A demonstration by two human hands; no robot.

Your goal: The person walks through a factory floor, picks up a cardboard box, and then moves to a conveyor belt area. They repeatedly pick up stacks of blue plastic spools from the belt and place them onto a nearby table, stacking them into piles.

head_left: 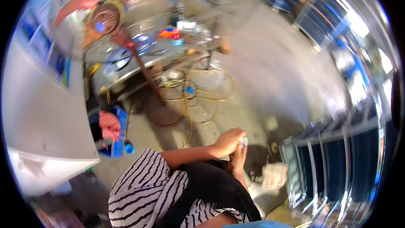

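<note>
Both my hands meet in front of my body, right of the picture's middle. My left hand (230, 142) is closed, its knuckles up, at a small shiny, clear or silvery round thing (243, 142). Just below it, my right hand (238, 159) is closed around the lower side of the same thing. Blur and the fingers hide most of it, so its kind cannot be made out. A black cloth or apron (211, 190) lies over my striped clothing (143, 185).
A red-bladed fan (105, 19) stands at the left, before a cluttered metal table (168, 52). Yellowish hose (202, 122) coils on the floor. A blue crate (120, 143) with red checked cloth (109, 126) sits left. Metal racks (337, 169) and a beige bundle (274, 175) are right.
</note>
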